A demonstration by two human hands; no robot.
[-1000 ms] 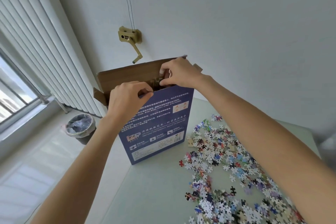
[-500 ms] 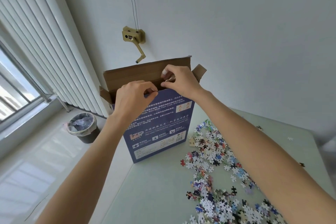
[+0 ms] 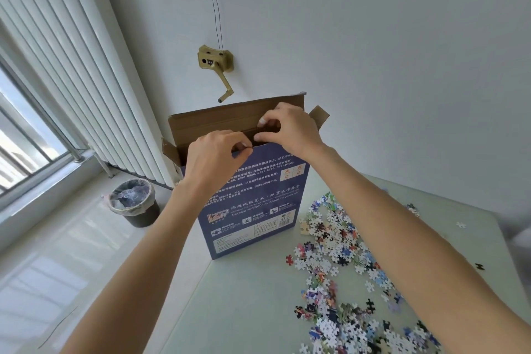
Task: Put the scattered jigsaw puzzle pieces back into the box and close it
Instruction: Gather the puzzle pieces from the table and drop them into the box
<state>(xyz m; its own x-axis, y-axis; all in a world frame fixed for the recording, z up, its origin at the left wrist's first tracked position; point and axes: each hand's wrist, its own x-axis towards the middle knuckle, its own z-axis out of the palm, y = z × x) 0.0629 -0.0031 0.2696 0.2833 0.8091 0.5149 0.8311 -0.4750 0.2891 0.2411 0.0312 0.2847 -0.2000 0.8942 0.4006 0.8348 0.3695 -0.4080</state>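
A tall blue puzzle box [image 3: 258,210] stands upright on the pale green table [image 3: 244,310], its brown top flaps folded open. My left hand [image 3: 215,158] pinches the top edge of the box's front wall. My right hand [image 3: 290,129] hovers over the opening, thumb tip at the front edge and fingers arched above it. I see nothing between them. Several loose jigsaw pieces [image 3: 336,238] lie scattered on the table to the right of the box, partly hidden under my right forearm. The inside of the box is dark.
A lined dark waste bin [image 3: 133,201] stands on the floor left of the table. A white ribbed radiator [image 3: 86,80] and a window fill the left side. A brass crank [image 3: 215,60] hangs on the wall behind the box. The table's left edge runs just beside the box.
My right hand's fingers have lifted apart above the opening. My left hand keeps its pinch on the front edge. The camera view has tilted down a little.
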